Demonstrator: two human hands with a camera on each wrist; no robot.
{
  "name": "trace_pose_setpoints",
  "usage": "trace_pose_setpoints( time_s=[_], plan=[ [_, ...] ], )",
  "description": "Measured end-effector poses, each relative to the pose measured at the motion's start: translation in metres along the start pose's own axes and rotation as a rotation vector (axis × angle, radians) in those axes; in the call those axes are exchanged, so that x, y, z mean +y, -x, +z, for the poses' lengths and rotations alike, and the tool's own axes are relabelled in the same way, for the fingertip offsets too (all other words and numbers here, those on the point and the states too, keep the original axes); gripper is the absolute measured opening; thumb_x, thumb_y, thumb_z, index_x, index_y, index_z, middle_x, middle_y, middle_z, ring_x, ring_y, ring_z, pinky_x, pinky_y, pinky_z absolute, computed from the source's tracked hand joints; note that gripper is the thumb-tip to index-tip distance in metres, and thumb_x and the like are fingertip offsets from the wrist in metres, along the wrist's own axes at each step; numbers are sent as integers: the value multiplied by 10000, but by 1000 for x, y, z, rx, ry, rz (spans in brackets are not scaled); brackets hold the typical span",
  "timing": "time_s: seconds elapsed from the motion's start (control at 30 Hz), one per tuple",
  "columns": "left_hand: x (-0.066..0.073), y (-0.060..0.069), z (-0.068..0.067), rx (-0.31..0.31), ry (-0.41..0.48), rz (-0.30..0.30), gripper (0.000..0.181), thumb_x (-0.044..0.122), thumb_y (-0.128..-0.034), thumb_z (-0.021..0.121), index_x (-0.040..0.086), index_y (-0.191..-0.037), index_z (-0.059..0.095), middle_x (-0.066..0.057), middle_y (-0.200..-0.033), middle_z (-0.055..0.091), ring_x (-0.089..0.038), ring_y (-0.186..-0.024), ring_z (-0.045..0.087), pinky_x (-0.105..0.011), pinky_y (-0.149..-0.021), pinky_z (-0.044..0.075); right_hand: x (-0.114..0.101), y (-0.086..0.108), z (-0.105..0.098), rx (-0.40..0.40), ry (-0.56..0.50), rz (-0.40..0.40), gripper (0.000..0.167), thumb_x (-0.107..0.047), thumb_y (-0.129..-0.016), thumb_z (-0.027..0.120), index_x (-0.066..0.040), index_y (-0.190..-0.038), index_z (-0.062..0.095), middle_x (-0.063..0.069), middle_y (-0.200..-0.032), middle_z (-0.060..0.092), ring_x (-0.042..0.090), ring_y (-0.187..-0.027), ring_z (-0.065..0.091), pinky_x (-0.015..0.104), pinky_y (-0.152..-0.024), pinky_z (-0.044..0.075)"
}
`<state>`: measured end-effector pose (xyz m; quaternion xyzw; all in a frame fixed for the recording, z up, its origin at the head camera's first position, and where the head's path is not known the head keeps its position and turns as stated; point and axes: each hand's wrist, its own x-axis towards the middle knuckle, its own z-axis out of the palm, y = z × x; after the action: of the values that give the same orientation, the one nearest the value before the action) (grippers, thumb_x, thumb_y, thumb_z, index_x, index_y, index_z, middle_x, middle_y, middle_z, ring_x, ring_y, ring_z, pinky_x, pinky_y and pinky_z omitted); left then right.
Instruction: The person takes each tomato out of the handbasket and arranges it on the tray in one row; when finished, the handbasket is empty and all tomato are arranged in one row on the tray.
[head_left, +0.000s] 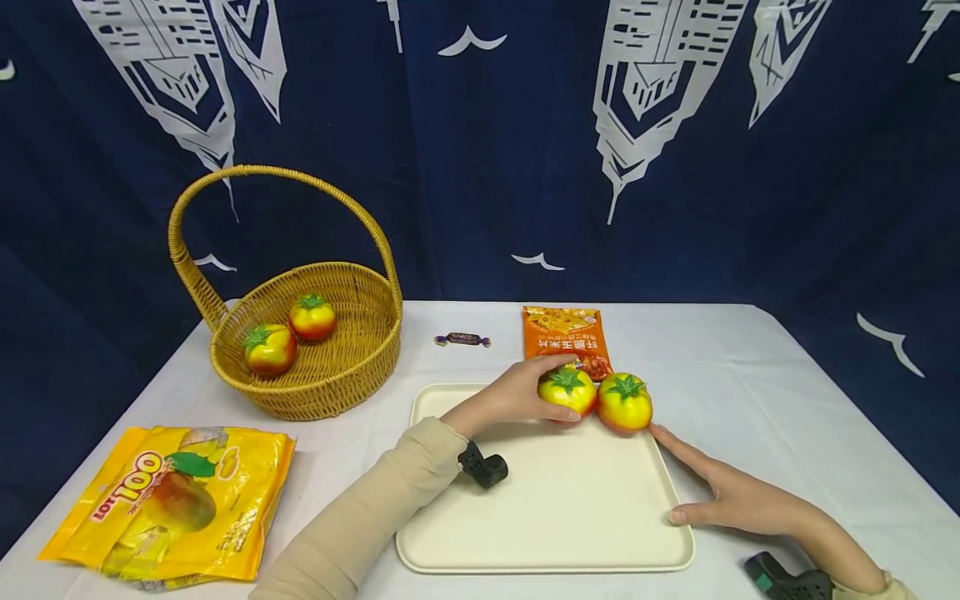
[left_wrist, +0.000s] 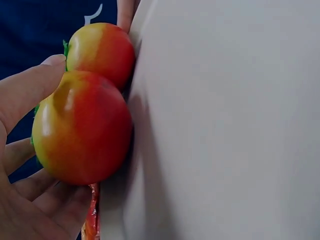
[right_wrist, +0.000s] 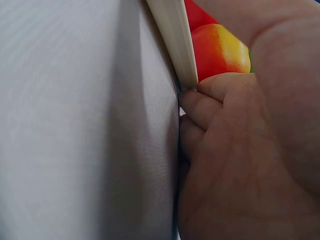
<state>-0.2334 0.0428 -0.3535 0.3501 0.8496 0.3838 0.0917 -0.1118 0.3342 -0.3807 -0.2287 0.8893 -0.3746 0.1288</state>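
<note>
My left hand curls its thumb and fingers round a yellow-and-red tomato with a green leafy top, at the far edge of the cream tray. Touching it on the right is a second, similar tomato, in the tray's far right corner. Along the tray's right rim lies my right hand, fingers extended outside the edge and thumb at the rim. In the right wrist view its fingers touch the tray's side, and part of a tomato shows beyond.
A wicker basket with a tall handle holds two more tomatoes at the back left. A yellow mango candy bag lies at the front left. Behind the tray are an orange snack packet and a purple wrapped candy.
</note>
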Motion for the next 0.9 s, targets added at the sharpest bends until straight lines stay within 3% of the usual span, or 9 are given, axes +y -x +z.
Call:
trace_pose_setpoints(
  time_s=[0.17,0.3,0.47,0.67,0.8,0.9],
  plan=[
    [5,4,-10,-20,103,10,770,256,-768,790,111,-1419,406,-48,-1398,432,-156,-1233,432,-226,-985,334,1,2,0,-8,-1,16,921,-290,-824,718,-153,-1514,123,257,-1498,103,-235,-1191,48,16,-878,92],
    [12,10,-31,-22,161,47,731,221,-783,778,76,-1404,420,-66,-1395,438,-188,-1247,427,-304,-989,362,2,4,1,-17,-7,32,919,-280,-830,713,-179,-1517,111,253,-1504,94,-240,-1181,43,19,-875,92],
    [24,26,-70,-29,198,100,656,171,-805,756,66,-1377,453,-66,-1378,454,-177,-1236,437,-303,-976,377,4,8,1,4,-16,10,916,-248,-828,718,-156,-1515,120,281,-1491,101,-247,-1183,53,-14,-860,108],
    [31,63,-128,-32,179,111,509,115,-852,699,40,-1320,512,-67,-1344,485,-187,-1199,478,-329,-956,402,3,7,0,13,-11,-20,910,-234,-829,719,-163,-1515,126,296,-1483,107,-236,-1197,53,-18,-867,115],
    [20,87,-164,-34,146,45,458,168,-873,681,52,-1294,541,-48,-1299,527,-166,-1165,504,-316,-942,416,2,4,-1,4,5,-12,902,-256,-833,714,-176,-1515,130,271,-1492,119,-228,-1198,56,4,-876,111],
    [3,102,-187,-10,107,-15,455,228,-890,662,52,-1293,545,-59,-1286,540,-187,-1167,502,-334,-938,421,1,1,-1,-2,27,-8,894,-279,-835,711,-177,-1514,138,244,-1498,135,-214,-1204,58,42,-897,110]
  ],
)
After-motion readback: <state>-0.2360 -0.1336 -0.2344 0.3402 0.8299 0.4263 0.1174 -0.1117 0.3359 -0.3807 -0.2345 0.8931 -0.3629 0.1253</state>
